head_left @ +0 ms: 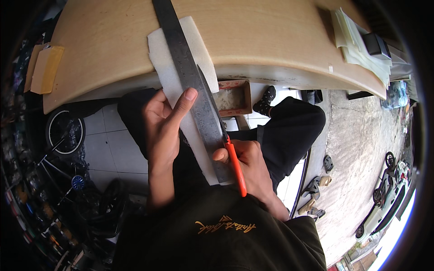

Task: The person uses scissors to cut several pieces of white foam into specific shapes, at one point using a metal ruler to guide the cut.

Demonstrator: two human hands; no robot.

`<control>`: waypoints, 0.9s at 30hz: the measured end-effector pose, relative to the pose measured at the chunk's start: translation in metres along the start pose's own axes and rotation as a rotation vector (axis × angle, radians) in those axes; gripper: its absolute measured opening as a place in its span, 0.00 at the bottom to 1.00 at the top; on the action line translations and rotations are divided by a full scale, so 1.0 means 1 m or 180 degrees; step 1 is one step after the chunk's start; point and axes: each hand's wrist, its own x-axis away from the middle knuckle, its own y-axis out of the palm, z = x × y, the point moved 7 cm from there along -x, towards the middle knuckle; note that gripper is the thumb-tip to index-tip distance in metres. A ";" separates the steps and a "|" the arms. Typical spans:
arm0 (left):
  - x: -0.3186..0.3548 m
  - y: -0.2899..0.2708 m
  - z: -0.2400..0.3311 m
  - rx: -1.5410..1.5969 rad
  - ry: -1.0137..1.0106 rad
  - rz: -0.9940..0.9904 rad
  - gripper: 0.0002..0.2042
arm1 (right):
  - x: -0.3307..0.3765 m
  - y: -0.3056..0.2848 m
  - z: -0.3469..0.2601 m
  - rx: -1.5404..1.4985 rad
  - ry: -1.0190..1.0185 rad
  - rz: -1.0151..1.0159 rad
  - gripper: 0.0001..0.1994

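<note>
Head view: the left hand (163, 122) pressed a steel ruler (192, 81) flat, fingers together, onto a white foam sheet (169, 67) overhanging the wooden table (253, 36). The right hand (248, 165), fingers clamped on an orange-handled knife (235, 165), did best holding the blade tight against the ruler.

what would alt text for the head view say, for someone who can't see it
Seen from above, a seated person's left hand presses a long steel ruler onto a white foam sheet overhanging a wooden table, while the right hand draws an orange-handled knife along the ruler's edge.
</note>
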 end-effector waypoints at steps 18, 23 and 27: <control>0.006 0.001 -0.004 0.0003 0.0043 0.0007 0.10 | 0.000 0.000 -0.006 0.0058 -0.0008 -0.0076 0.37; 0.009 -0.001 -0.004 -0.0035 0.0013 -0.0047 0.10 | 0.005 0.000 -0.005 -0.0030 0.0053 -0.0014 0.34; 0.006 0.000 -0.003 0.0008 -0.0047 0.0017 0.11 | 0.006 0.000 -0.003 0.0076 0.0139 -0.0056 0.35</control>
